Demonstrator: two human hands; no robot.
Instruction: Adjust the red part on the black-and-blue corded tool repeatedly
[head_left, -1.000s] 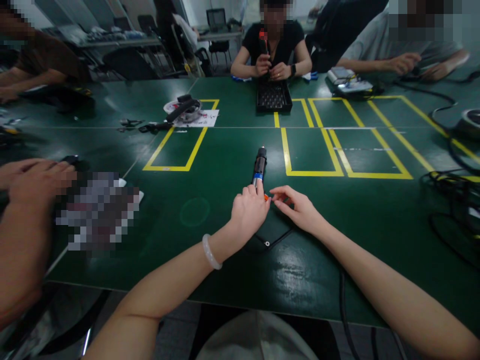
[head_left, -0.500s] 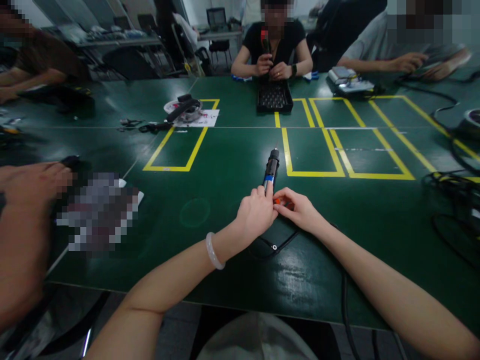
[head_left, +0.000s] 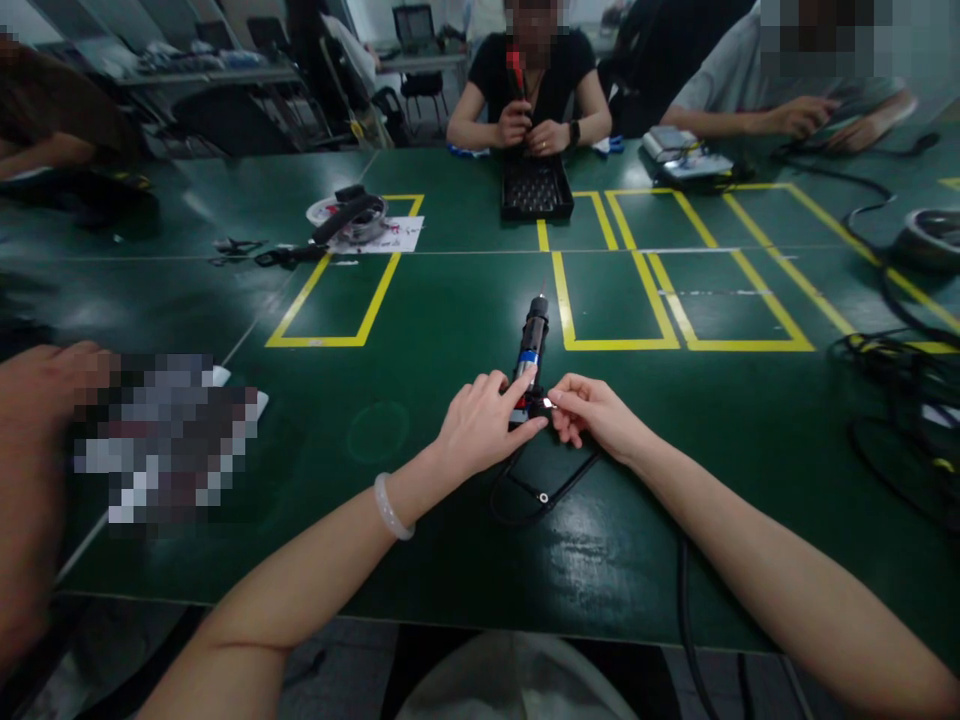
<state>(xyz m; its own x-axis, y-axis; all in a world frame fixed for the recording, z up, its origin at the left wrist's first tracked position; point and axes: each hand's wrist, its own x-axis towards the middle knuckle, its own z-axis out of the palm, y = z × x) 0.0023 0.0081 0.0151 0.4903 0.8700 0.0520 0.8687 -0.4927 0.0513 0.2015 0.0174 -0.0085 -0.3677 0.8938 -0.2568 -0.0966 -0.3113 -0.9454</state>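
A black and blue electric screwdriver [head_left: 533,340] lies on the green table [head_left: 420,310], its tip pointing away from me. My left hand [head_left: 480,425] grips its near end, fingers curled round the barrel. My right hand [head_left: 592,415] pinches a small shiny part [head_left: 548,403] against the tool's near end, fingers pressed together. A black cable [head_left: 540,490] loops from the tool toward me, just below both hands. A pale bangle [head_left: 392,508] sits on my left wrist.
Yellow tape rectangles [head_left: 615,300] mark the table beyond the tool. A black tray [head_left: 535,190] sits in front of a person across the table who holds a red tool. Cables [head_left: 900,390] pile at the right. Another person's hand [head_left: 37,400] rests at the left.
Both hands have closed in on the tool's near end; the right hand now pinches a small part against it. The tool shifted slightly and the cable loop slid closer.
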